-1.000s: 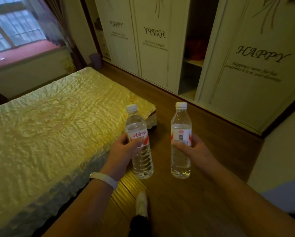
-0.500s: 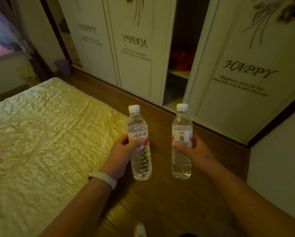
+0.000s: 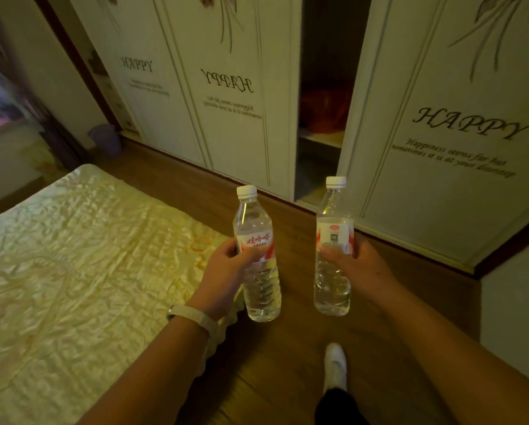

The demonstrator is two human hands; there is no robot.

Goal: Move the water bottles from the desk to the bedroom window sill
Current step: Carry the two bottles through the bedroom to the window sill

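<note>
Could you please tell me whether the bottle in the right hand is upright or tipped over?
Upright: the right hand grips the bottle around its label, with the white cap directly above the base.

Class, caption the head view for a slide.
Left hand and right hand hold two water bottles between bed and wardrobe.

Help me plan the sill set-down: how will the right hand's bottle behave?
The bottle gripped by the right hand looks nearly full, so probably heavy for its size. Tall and narrow, it could tip if nudged. Its ribbed plastic likely dents when squeezed.
</note>
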